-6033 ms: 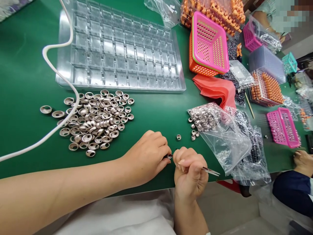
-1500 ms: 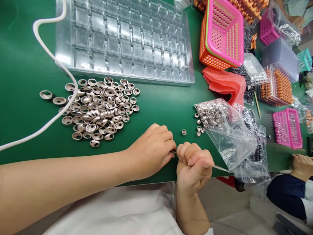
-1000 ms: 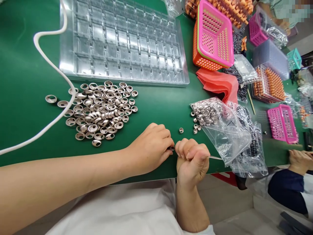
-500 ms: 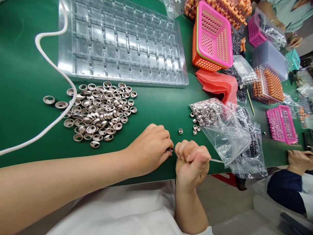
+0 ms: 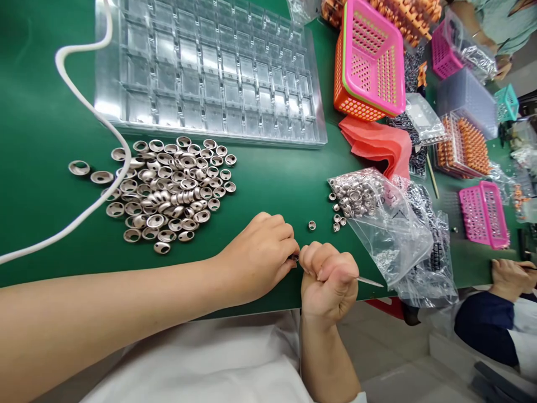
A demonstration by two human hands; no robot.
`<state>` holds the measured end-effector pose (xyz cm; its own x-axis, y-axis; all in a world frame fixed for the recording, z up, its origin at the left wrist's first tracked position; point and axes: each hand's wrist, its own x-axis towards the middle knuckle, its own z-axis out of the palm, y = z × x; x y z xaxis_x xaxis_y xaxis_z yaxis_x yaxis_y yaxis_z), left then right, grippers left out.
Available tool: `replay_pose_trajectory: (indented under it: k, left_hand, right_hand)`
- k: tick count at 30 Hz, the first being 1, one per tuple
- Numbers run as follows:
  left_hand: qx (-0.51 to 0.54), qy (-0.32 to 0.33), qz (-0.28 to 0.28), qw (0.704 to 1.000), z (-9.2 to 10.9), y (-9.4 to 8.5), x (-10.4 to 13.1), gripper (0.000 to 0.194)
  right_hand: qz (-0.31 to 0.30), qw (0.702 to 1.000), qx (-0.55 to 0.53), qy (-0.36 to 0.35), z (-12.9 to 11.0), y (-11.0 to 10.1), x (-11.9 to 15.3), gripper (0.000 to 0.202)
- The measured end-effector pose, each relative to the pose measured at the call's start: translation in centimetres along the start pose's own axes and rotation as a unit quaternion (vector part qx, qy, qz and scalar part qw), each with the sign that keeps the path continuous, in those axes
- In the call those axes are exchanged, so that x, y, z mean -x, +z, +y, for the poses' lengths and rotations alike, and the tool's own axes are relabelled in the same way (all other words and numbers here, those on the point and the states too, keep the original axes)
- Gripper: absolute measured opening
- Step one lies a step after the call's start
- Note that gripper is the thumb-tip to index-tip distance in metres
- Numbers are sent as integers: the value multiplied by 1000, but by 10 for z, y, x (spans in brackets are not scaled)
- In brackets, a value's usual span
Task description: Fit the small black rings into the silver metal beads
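Note:
My left hand (image 5: 258, 254) is closed, its fingertips pinching a small dark piece (image 5: 294, 257) at the table's front edge, mostly hidden by the fingers. Right beside it, my right hand (image 5: 329, 274) is wrapped round a thin metal tool (image 5: 370, 281), whose pointed end sticks out to the right. The two hands nearly touch. A pile of silvery metal rings (image 5: 168, 190) lies left of the hands, and one loose ring (image 5: 311, 225) sits just beyond my right hand. A clear bag of smaller rings (image 5: 358, 193) lies open to the right.
A clear compartment tray (image 5: 210, 73) lies behind the ring pile, with a white cable (image 5: 79, 95) across the left. Stacked baskets (image 5: 371, 61), red cloth (image 5: 377, 143) and a pink basket (image 5: 482, 215) stand right. Another person's hands (image 5: 509, 277) show at the far right.
Both hands keep their grips and have hardly moved. The tool's protruding end looks slightly lower. The view has shifted a little.

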<state>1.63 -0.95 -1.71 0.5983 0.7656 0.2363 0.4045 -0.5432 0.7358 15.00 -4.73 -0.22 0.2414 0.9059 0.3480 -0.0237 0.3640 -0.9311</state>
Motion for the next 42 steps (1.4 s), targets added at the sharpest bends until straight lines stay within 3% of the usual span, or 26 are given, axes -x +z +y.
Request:
replay_pose_trajectory:
  k: [5,12,16,24,30,36,42]
  left_hand:
    - [-3,-5,-22,1000,3,-6,-2,15]
    - [0,10,23,1000,-1,4,2,18]
    - [0,8,18,1000,-3,5,2,16]
    - [-1,-9,-20,1000,-1,-2,0,2]
    - [0,-3,-12,1000,-4,1,3,4]
    - [7,-5,-20,1000,-1,-4,2,3]
    - [9,-5,-16,1000,1,-6,1,5]
  right_hand:
    - [-15,1000,17,-5,-1,2,0,40]
    - [-37,999,10,-2,3,0,3,41]
    - [-54,998,23,-16,5,-4,7,41]
    - [62,988,-119,72,-8,-10,-5,45]
    - [67,982,-97,145,-20,-28,-7,37]
    - [94,985,-78,124,-23,-37,-7,31]
    - [63,989,-94,91,-20,-15,-6,46]
